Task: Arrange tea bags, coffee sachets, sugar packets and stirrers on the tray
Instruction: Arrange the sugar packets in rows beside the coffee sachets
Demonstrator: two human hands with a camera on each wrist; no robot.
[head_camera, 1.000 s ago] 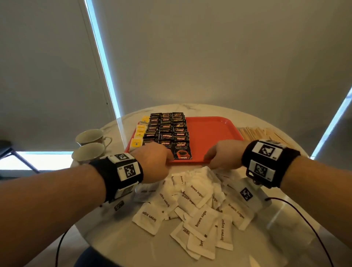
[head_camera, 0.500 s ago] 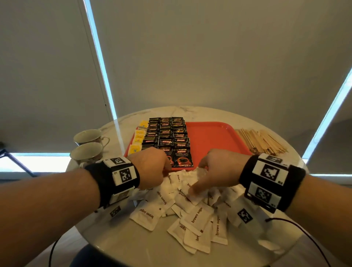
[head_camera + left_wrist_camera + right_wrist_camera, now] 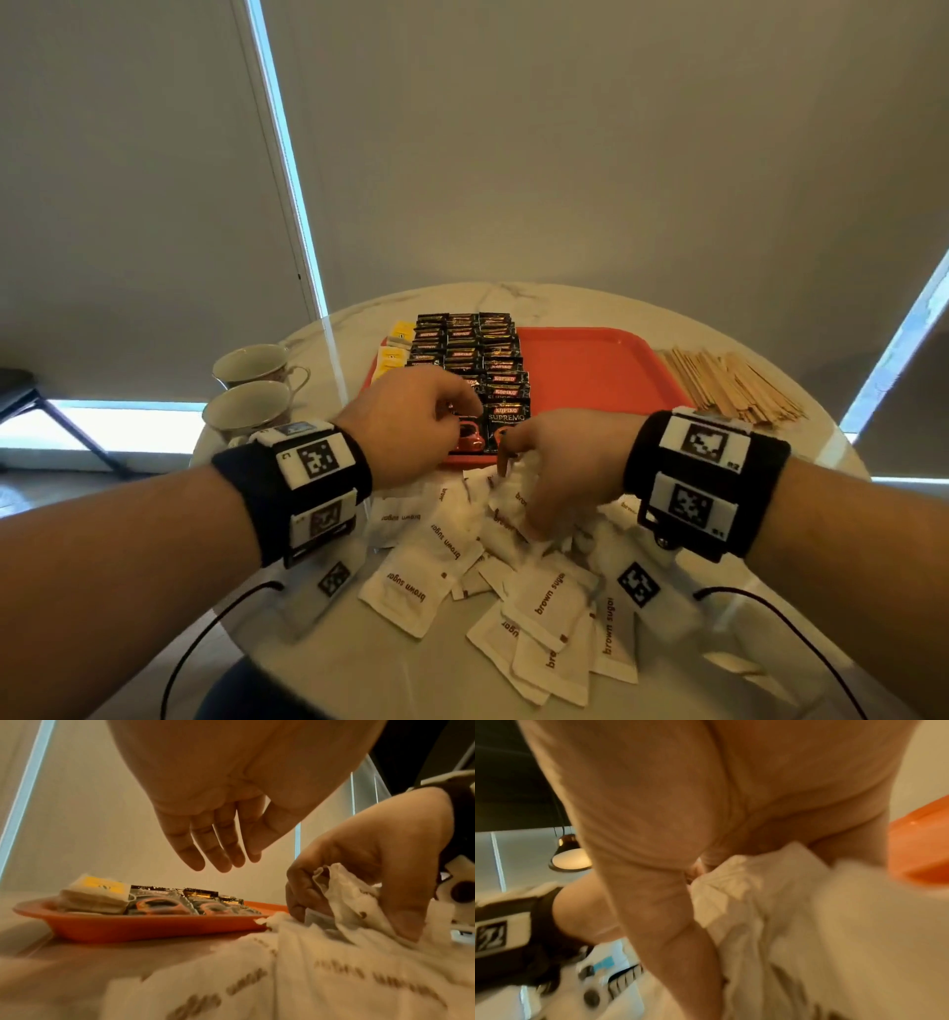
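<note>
Right hand curled, gripping sugar packets | left hand flat, hovering

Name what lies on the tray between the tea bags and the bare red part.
Rows of black coffee sachets lie between the tea bags and the tray floor, in the head view.

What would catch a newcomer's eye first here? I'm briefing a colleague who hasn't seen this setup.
The red tray, its left part filled with coffee sachets. Nearer, the heap of brown sugar packets on the table, with the right hand gathering some. Wooden stirrers lie right of the tray.
</note>
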